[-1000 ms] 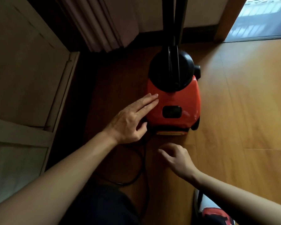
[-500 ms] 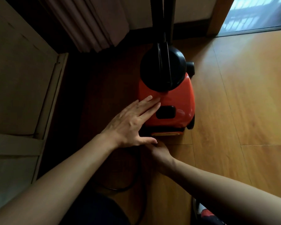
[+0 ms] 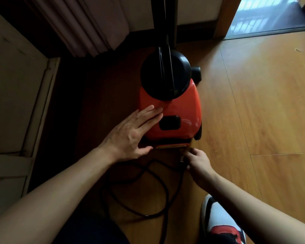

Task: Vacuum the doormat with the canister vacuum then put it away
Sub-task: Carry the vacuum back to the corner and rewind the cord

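A red canister vacuum [image 3: 181, 104] with a black dome top [image 3: 181, 74] stands on the wooden floor, its black wand [image 3: 163, 18] rising upward at the back. My left hand [image 3: 130, 134] lies flat with straight fingers on the vacuum's near left side. My right hand [image 3: 197, 160] is at the vacuum's near lower edge and pinches the black plug end of the power cord [image 3: 180, 160]. The black cord [image 3: 143, 189] lies in loose loops on the floor between my arms. No doormat is in view.
A pleated curtain [image 3: 88, 27] hangs at the back left, next to a pale cabinet door [image 3: 16, 88] on the left. A doorway [image 3: 271, 13] opens at the back right. My shoe [image 3: 218, 224] stands on the floor at the bottom right.
My right hand has come out from under my left hand, moved right and drawn the cord's plug end out with it. More cord now lies looped on the floor. My left hand stays on the vacuum.
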Tool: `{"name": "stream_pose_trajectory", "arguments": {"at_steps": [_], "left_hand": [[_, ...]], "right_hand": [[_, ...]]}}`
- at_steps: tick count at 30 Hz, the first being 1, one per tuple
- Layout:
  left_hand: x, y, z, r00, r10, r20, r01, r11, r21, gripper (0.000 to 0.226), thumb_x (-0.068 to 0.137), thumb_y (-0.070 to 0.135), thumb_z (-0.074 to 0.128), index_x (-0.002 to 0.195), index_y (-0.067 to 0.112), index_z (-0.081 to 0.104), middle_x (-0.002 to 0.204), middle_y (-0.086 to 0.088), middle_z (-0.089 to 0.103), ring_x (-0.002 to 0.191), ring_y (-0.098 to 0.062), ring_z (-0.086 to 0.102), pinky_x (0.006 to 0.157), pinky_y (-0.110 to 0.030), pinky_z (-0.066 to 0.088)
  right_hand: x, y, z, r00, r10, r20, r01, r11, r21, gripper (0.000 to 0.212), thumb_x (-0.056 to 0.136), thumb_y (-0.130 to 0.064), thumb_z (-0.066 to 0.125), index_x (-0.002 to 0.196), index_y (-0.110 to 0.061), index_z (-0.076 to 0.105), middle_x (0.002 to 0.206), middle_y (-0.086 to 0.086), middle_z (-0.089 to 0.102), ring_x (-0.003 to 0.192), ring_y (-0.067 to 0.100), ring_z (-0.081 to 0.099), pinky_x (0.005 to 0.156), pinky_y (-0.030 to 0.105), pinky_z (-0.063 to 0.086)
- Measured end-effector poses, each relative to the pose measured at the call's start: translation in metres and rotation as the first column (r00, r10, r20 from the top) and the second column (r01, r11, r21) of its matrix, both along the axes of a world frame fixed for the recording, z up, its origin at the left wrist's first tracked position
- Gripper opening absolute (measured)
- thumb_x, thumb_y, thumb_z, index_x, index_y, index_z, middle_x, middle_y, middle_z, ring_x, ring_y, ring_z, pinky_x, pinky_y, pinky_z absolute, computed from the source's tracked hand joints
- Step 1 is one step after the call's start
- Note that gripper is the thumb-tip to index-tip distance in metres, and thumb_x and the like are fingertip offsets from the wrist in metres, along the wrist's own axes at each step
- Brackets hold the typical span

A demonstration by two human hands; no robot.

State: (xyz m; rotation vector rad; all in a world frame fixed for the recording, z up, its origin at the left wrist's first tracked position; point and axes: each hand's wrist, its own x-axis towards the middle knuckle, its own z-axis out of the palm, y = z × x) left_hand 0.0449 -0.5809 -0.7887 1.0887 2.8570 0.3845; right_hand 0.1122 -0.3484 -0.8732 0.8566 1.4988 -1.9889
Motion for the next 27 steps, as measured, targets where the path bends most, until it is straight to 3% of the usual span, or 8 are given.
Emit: {"name": "stream_pose_trajectory", "arguments": {"at_steps": [2, 4, 6, 9, 15, 18, 22, 27], "left_hand": [[-0.001, 0.001, -0.002, 1.0, -0.002, -0.001, 0.002, 1.0, 0.016, 0.1, 0.074, 0.038, 0.081, 0.154, 0.015, 0.025, 0.163, 0.0, 0.02, 0.152, -0.015, 0.012, 0.12, -0.047, 0.027], [-0.002, 0.001, -0.002, 1.0, -0.001, 0.0, 0.001, 1.0, 0.027, 0.099, 0.074, 0.036, 0.081, 0.154, 0.015, 0.026, 0.162, 0.0, 0.021, 0.151, -0.016, 0.013, 0.119, -0.049, 0.028], [-0.002, 0.001, -0.002, 1.0, 0.003, 0.002, -0.003, 0.999, 0.033, 0.098, 0.074, 0.036, 0.081, 0.153, 0.015, 0.027, 0.162, 0.0, 0.021, 0.151, -0.016, 0.014, 0.119, -0.049, 0.028], [-0.002, 0.001, -0.002, 1.0, -0.002, -0.001, 0.002, 1.0, 0.027, 0.097, 0.075, 0.036, 0.081, 0.153, 0.015, 0.027, 0.162, 0.0, 0.021, 0.151, -0.016, 0.014, 0.119, -0.048, 0.028], [-0.001, 0.002, -0.002, 1.0, 0.003, -0.015, -0.002, 0.999, 0.032, 0.095, 0.075, 0.033, 0.08, 0.153, 0.015, 0.028, 0.162, 0.0, 0.022, 0.151, -0.016, 0.014, 0.119, -0.047, 0.027], [0.0, 0.003, -0.003, 1.0, 0.014, -0.021, -0.013, 0.999, 0.044, 0.095, 0.074, 0.031, 0.08, 0.153, 0.015, 0.029, 0.161, 0.0, 0.022, 0.151, -0.016, 0.015, 0.119, -0.046, 0.026], [0.001, 0.004, -0.003, 1.0, 0.024, -0.02, -0.023, 0.998, 0.051, 0.091, 0.076, 0.029, 0.078, 0.153, 0.016, 0.03, 0.161, 0.0, 0.024, 0.151, -0.017, 0.016, 0.119, -0.048, 0.028], [0.0, 0.005, 0.005, 0.999, 0.039, -0.036, -0.039, 0.999, 0.009, 0.084, 0.078, 0.03, 0.074, 0.152, 0.019, 0.034, 0.159, 0.002, 0.029, 0.149, -0.016, 0.021, 0.116, -0.045, 0.032]], "right_hand": [[-0.005, 0.011, 0.0, 0.999, 0.039, 0.001, -0.039, 0.999, 0.021, 0.015, 0.1, -0.01, 0.059, 0.102, -0.003, 0.071, 0.086, 0.011, 0.077, 0.075, 0.021, 0.073, 0.072, 0.039, 0.061], [-0.011, 0.02, -0.001, 0.996, 0.091, -0.003, -0.091, 0.992, 0.088, 0.014, 0.097, -0.004, 0.058, 0.098, 0.002, 0.071, 0.075, 0.008, 0.072, 0.064, 0.017, 0.068, 0.061, 0.034, 0.058], [-0.018, 0.029, -0.001, 0.991, 0.136, -0.004, -0.133, 0.977, 0.168, 0.014, 0.095, -0.004, 0.058, 0.09, 0.002, 0.07, 0.057, -0.001, 0.058, 0.048, 0.01, 0.054, 0.047, 0.026, 0.043], [-0.028, 0.046, 0.004, 0.965, 0.261, -0.027, -0.25, 0.946, 0.206, 0.032, 0.095, -0.021, 0.063, 0.065, -0.012, 0.059, 0.05, -0.004, 0.04, 0.048, 0.013, 0.033, 0.049, 0.028, 0.027], [-0.046, 0.072, 0.044, 0.772, 0.631, -0.079, -0.584, 0.752, 0.306, 0.034, 0.097, -0.029, 0.063, 0.068, -0.011, 0.062, 0.057, 0.001, 0.046, 0.052, 0.012, 0.043, 0.054, 0.022, 0.039], [-0.038, 0.076, 0.054, 0.804, 0.577, -0.146, -0.545, 0.812, 0.208, 0.031, 0.097, -0.024, 0.062, 0.069, -0.009, 0.062, 0.063, 0.01, 0.046, 0.058, 0.017, 0.052, 0.067, 0.028, 0.046], [-0.016, 0.065, 0.057, 0.988, 0.138, -0.065, -0.15, 0.957, -0.248, 0.029, 0.097, -0.026, 0.051, 0.074, -0.01, 0.062, 0.052, 0.0, 0.036, 0.047, 0.014, 0.036, 0.061, 0.03, 0.043], [0.005, 0.033, 0.063, 0.889, 0.321, -0.327, -0.36, 0.931, -0.066, 0.035, 0.097, -0.035, 0.047, 0.1, -0.003, 0.062, 0.051, 0.007, 0.045, 0.042, 0.021, 0.038, 0.053, 0.034, 0.04]]}}
